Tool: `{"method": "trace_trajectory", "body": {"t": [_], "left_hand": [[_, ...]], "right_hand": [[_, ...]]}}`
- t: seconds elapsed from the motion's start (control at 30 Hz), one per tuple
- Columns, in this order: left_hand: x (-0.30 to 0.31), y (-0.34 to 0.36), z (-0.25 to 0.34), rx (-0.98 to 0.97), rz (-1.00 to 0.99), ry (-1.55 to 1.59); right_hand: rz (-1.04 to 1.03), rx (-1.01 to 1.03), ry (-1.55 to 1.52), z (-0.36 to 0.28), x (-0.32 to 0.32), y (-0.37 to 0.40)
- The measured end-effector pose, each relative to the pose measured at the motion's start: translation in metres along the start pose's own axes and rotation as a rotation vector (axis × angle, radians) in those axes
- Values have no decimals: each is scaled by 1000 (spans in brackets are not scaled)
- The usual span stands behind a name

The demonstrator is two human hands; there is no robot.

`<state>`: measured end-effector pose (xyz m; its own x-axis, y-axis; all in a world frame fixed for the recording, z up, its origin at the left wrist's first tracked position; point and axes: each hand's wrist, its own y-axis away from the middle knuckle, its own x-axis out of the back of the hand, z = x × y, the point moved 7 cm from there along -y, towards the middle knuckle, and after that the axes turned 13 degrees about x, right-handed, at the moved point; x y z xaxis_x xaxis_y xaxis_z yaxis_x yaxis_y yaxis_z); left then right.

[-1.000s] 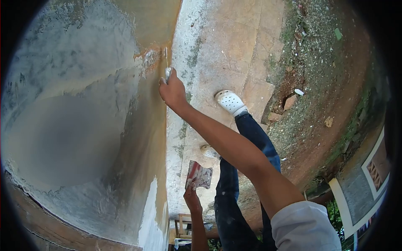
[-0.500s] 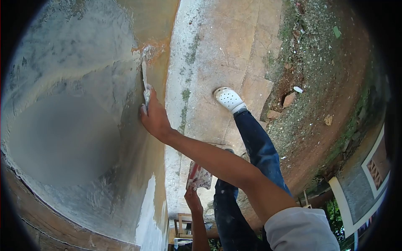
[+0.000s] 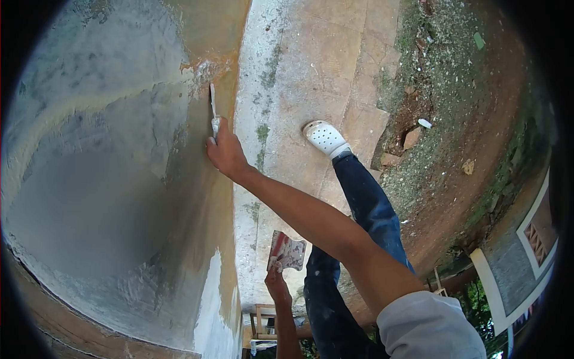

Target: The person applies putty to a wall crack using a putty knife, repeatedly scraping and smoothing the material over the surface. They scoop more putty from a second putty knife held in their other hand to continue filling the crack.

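My right hand point(image 3: 228, 154) is closed around the handle of a putty knife point(image 3: 213, 103), seen nearly edge-on and smeared with white. Its blade tip overlaps the wall point(image 3: 200, 128) just below a rough whitish-orange patch point(image 3: 209, 69). Lower in the view, my left hand point(image 3: 277, 283) grips a flat, rectangular putty-smeared plate point(image 3: 290, 253) with a red stripe along one side. That plate is beside my left leg point(image 3: 323, 287), below my right forearm.
A pale concrete strip point(image 3: 254, 125) and worn paving point(image 3: 317, 66) run along the wall's foot. My foot in a white clog point(image 3: 326, 137) stands on the paving. Gravel and broken brick point(image 3: 412, 137) lie farther right. A wooden stool-like frame point(image 3: 261, 320) is at the bottom.
My right hand has drawn the putty knife slightly down and right in the view, its tip away from the rough patch. My left hand keeps the plate almost where it was.
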<state>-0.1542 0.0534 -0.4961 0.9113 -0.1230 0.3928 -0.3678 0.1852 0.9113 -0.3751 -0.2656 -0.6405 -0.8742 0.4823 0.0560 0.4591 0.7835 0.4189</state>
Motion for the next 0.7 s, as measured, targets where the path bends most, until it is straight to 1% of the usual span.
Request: {"method": "trace_trajectory", "body": {"t": [0.03, 0.07, 0.13, 0.17, 0.2, 0.23, 0.27, 0.3, 0.33, 0.4, 0.43, 0.5, 0.53, 0.57, 0.6, 0.63, 0.67, 0.7], "left_hand": [[-1, -1, 3, -7, -5, -2], [1, -2, 4, -13, 11, -29], [6, -4, 5, -22, 41, -62], [8, -5, 4, -32, 49, -29], [8, -7, 3, -44, 52, 4], [10, -11, -2, -82, 28, 12], [8, -10, 3, -88, 24, 9], [6, -9, 5, -75, 25, -2], [5, -8, 8, -59, 26, -13], [0, -7, 11, -35, 46, -47], [-1, -8, 8, -24, 25, -34], [-2, -10, 8, -23, -3, -28], [-4, -10, 9, -66, -5, -4], [-6, -9, 12, -107, -5, 19], [-8, -9, 12, -107, -1, 21], [-9, -9, 9, -80, -3, 21], [-10, -10, 8, -57, -7, 18], [-10, -9, 10, -77, -7, 3]], "right_hand": [[-35, -132, 46, 18, -5, -6], [-35, -126, 41, 12, -2, -10], [33, 60, -21, -13, 15, -14], [104, 156, -8, -12, 15, -18], [107, 155, -20, 2, 9, -26], [30, -24, 1, 31, 2, -38], [-49, -201, 24, 44, 1, -45], [7, -123, 114, 40, 10, -53], [7, -119, 114, 41, 13, -60], [34, -32, -7, 35, 17, -72], [33, -39, -5, 39, 21, -76], [-34, -204, 104, 60, 24, -88], [-36, -194, 102, 64, 23, -91], [-8, -171, 38, 61, 26, -88], [18, -153, -25, 59, 28, -85], [17, -158, -27, 60, 27, -83], [34, -125, 73, 63, 28, -83], [49, -91, 171, 66, 28, -85]]}}
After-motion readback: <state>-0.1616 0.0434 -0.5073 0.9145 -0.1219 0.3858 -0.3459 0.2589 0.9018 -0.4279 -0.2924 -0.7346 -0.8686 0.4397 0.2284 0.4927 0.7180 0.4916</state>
